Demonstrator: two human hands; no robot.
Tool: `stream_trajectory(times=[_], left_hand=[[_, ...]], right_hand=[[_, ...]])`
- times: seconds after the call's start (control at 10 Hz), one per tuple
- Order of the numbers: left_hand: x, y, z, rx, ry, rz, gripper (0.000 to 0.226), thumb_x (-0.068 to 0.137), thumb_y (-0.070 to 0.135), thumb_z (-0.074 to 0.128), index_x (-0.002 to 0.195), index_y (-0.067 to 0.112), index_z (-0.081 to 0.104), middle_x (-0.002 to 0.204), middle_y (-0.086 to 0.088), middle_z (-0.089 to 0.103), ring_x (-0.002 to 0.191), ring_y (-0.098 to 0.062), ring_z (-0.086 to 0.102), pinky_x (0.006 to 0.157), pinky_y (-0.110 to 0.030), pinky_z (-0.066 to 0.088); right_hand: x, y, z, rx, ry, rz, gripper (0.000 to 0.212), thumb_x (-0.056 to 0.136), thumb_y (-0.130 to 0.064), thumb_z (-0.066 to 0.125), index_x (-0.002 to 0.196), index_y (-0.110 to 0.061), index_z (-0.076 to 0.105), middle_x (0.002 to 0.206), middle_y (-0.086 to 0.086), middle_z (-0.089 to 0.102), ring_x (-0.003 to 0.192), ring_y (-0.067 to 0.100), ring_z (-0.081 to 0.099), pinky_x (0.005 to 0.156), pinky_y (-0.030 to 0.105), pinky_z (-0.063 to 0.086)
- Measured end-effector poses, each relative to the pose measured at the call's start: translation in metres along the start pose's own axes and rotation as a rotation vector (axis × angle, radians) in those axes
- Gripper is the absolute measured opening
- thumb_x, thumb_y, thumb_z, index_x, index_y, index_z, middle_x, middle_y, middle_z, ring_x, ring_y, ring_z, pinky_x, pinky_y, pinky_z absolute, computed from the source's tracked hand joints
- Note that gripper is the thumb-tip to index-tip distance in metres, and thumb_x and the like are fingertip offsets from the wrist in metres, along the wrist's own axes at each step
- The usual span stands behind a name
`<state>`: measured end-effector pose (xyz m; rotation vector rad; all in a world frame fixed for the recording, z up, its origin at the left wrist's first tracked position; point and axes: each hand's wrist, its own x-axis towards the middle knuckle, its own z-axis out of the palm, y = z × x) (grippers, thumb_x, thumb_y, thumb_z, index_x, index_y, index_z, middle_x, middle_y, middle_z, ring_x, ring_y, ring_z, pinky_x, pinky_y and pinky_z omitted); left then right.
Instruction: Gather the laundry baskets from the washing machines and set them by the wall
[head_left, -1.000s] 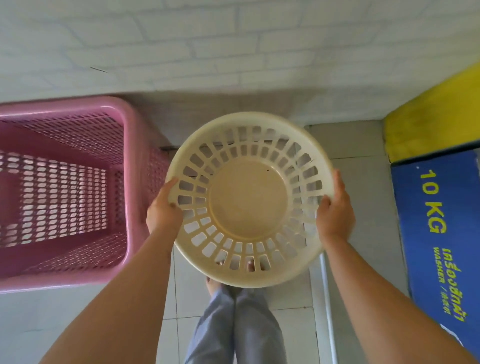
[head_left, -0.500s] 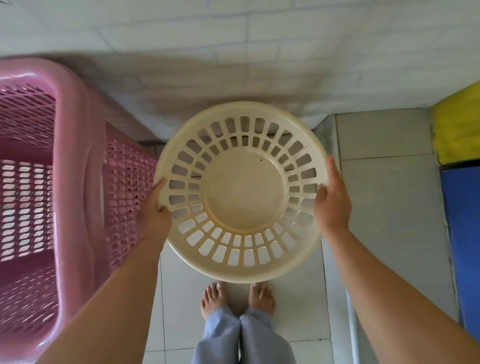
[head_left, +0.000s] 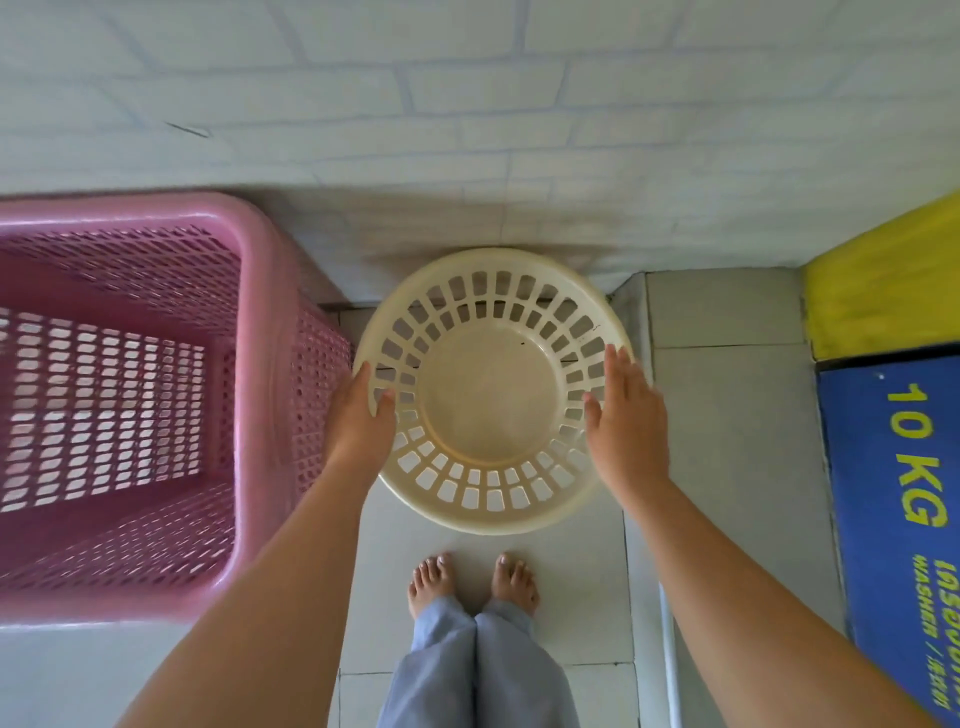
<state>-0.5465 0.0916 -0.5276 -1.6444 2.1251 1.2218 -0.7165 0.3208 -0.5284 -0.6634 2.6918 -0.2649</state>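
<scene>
A round cream laundry basket (head_left: 488, 410) with slotted sides sits low on the tiled floor, its far rim at the foot of the white brick wall (head_left: 467, 130). My left hand (head_left: 361, 421) holds its left rim, thumb inside and fingers outside. My right hand (head_left: 626, 415) lies over the right rim with straight, spread fingers and no clear grip. A tall pink rectangular laundry basket (head_left: 260, 395) stands against the same wall, just left of the cream one, nearly touching my left hand.
A blue and yellow washing machine (head_left: 893, 467) marked "10 KG" stands at the right. My bare feet (head_left: 470, 584) are on the floor tiles right behind the cream basket. A white pipe (head_left: 670, 649) runs along the floor at the right.
The cream basket has gone down and forward from waist height to the floor by the wall. My right hand's fingers have straightened off the rim.
</scene>
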Motion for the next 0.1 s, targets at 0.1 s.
stream_trajectory(times=[0.1], left_hand=[[-0.0478, 0.0332, -0.0416, 0.209, 0.029, 0.144, 0.056, 0.099, 0.045, 0.028, 0.152, 0.029, 0.018, 0.160, -0.001, 0.022, 0.147, -0.026, 0.024, 0.116, -0.051, 0.026]], right_hand=[[-0.0286, -0.0346, -0.0584, 0.009, -0.001, -0.128, 0.059, 0.101, -0.032, 0.038, 0.154, -0.015, 0.017, 0.159, 0.010, 0.025, 0.148, 0.027, 0.023, 0.120, 0.046, 0.022]])
